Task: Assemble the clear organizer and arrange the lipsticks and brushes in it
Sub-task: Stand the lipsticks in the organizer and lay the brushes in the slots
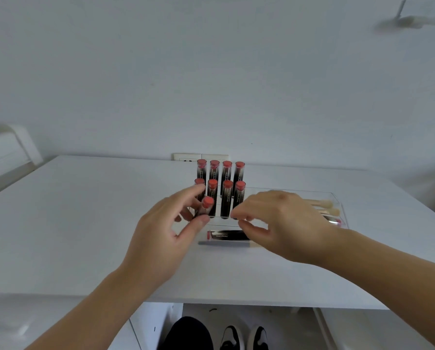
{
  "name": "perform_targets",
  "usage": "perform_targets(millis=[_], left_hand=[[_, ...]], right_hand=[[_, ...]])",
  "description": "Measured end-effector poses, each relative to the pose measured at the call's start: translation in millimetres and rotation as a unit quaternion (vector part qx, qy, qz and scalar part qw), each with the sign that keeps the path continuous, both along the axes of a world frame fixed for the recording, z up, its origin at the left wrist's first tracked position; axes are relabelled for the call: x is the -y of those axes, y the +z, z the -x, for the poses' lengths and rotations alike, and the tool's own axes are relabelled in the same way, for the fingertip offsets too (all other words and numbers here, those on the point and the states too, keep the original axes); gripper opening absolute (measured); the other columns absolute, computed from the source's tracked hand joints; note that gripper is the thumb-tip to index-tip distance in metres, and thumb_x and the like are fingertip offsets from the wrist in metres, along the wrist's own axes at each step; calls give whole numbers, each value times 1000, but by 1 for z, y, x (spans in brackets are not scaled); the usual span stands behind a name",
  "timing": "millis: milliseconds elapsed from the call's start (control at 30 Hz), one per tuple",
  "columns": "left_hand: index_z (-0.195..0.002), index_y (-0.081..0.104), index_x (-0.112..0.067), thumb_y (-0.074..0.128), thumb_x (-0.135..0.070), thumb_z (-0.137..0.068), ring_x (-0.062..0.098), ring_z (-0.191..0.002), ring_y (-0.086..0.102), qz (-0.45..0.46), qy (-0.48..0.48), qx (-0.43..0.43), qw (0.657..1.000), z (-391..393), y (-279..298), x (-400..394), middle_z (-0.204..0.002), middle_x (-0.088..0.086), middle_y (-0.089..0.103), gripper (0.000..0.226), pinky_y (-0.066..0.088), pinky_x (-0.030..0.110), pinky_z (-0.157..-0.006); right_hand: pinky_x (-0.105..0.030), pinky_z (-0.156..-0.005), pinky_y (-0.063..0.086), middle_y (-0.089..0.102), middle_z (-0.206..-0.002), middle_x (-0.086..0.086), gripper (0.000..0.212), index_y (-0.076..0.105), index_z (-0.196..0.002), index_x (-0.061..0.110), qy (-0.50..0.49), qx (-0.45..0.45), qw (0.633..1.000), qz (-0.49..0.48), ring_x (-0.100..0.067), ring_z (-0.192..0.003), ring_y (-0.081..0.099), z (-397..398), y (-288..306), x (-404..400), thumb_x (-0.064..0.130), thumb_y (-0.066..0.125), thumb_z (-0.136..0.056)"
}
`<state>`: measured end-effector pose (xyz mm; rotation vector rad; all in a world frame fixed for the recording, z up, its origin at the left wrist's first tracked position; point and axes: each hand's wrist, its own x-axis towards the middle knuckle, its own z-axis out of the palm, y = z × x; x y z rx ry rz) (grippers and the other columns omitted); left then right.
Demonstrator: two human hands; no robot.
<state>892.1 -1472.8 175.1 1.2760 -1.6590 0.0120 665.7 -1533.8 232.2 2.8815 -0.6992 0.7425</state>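
Observation:
A clear organizer [226, 223] stands mid-table with several black lipsticks [227, 183] upright in its slots, red tops up. My left hand [168, 233] pinches one more upright lipstick [206, 207] at the front left of the rack between thumb and fingers. Just right of the rack hovers my right hand [277, 223], fingers loosely curled and holding nothing. Another lipstick [227, 235] lies flat on the table in front of the rack. A clear tray [342, 210] to the right holds light-handled brushes [325, 203], partly hidden by my right hand.
The white table [85, 223] backs onto a white wall with a socket plate [201, 156]. A pink item [337, 221] lies in the tray's near part. A white chair back [9, 150] stands at the far left. My shoes [244, 337] show under the table's front edge.

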Motion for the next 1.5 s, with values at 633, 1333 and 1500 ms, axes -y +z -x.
perform_targets(millis=[633,1333,1500], left_hand=[[-121,73,-16,75,-22,-84,-6,-87,58,54,-13,58,997,-17,0,9,-98,-6,74,38,47,8,-78],[-120,74,-19,79,-23,-83,16,-81,67,0,17,80,997,-14,-4,10,-92,-6,73,38,46,20,-66],[-124,72,-22,82,-25,-82,15,-81,66,-2,24,92,995,-13,-5,9,-91,-8,73,43,49,24,-66]], right_hand=[[-31,-54,39,55,-85,6,40,53,-134,34,-5,-324,944,66,-20,-69,54,-52,5,10,13,51,-100],[-29,-45,26,42,-78,0,28,54,-110,22,4,-372,924,94,-20,-53,41,-50,12,11,1,53,-91],[-33,-52,38,38,-82,2,11,56,-98,20,-4,-369,925,90,-24,-71,57,-42,19,3,11,50,-98]])
